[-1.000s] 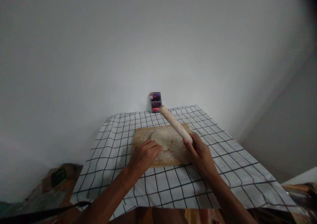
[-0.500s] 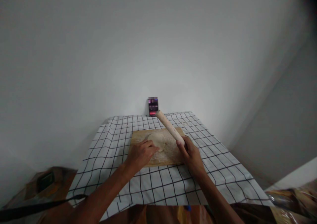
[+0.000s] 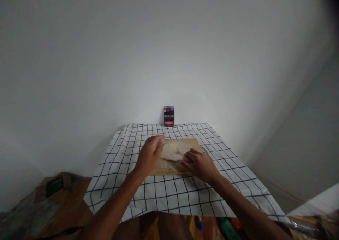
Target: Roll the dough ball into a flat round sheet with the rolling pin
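A floured rolling pin (image 3: 173, 157) lies crosswise over the flat piece of dough (image 3: 171, 148) on a wooden board (image 3: 169, 170). My right hand (image 3: 198, 164) is closed round the pin's right end, fingers curled over it. At the board's left side is my left hand (image 3: 150, 152), its fingers stretched forward and held above the board. Its palm side is by the pin's left end, which the hand hides; whether they touch I cannot tell. The dough's near part is covered by the pin. Loose flour whitens the board.
The board rests on a table with a white checked cloth (image 3: 169, 197). A phone (image 3: 168, 116) leans against the wall (image 3: 169, 56) behind it. A box-like item (image 3: 54, 187) sits low at the left; a blue-tipped object (image 3: 200, 223) shows below the table's front edge.
The rolling pin came down from a raised, slanted hold in my right hand to lie across the dough. My left hand left the dough and moved to the pin's left end.
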### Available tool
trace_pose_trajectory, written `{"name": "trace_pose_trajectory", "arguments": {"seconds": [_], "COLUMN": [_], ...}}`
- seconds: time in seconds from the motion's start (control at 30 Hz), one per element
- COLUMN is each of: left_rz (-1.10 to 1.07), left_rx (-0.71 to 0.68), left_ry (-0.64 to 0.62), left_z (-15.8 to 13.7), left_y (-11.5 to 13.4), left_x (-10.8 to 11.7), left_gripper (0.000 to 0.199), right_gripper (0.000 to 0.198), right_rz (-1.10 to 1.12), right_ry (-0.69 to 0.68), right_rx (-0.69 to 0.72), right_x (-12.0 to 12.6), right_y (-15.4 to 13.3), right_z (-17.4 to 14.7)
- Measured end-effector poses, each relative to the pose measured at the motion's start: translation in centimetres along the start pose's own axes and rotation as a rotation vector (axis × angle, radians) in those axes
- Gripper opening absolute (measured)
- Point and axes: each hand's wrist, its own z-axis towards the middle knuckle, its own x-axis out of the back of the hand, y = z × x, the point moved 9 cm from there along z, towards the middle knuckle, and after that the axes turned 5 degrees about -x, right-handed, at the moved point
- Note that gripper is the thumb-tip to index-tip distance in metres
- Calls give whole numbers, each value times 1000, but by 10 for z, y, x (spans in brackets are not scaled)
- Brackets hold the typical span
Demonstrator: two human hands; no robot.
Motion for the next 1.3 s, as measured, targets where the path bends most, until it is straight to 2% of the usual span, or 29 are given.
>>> {"name": "trace_pose_trajectory", "arguments": {"seconds": [0.1,0.2,0.27,0.4,0.57,0.73,0.9,1.03,1.13,1.3], "left_rz": [236,395,396,257,284,335,377,414,417,396], "left_rx": [-121,-118,-134,-161,-61,17,49,-6,-31,-86], "left_ry": [-182,-271,-290,-356,-431,-403,-350,-309,-271,-241], "left_z": [-3,-7,-4,11,34,47,39,21,4,-25], "left_y": [-1,-22,-30,-33,-46,-59,-64,-53,-43,-33], "left_x": [-44,-67,-71,-73,-80,-83,-78,-72,-66,-61], "left_gripper": [33,33,34,37,40,41,36,32,36,40], "right_gripper": [40,44,46,51,40,41,34,35,37,34], "right_rz": [-34,-38,-47,-36,-7,9,15,-25,-26,-83], "right_ry": [-24,-13,-21,-42,22,-38,-15,13,28,132], "right_rx": [13,0,10,-1,40,11,86,8,24,38], "right_x": [-4,-7,-9,-9,-3,-13,-11,-12,-15,-14], "right_y": [-5,-3,0,10,20,34,20,15,5,-6], "right_z": [-1,2,6,24,60,86,64,39,21,-2]}}
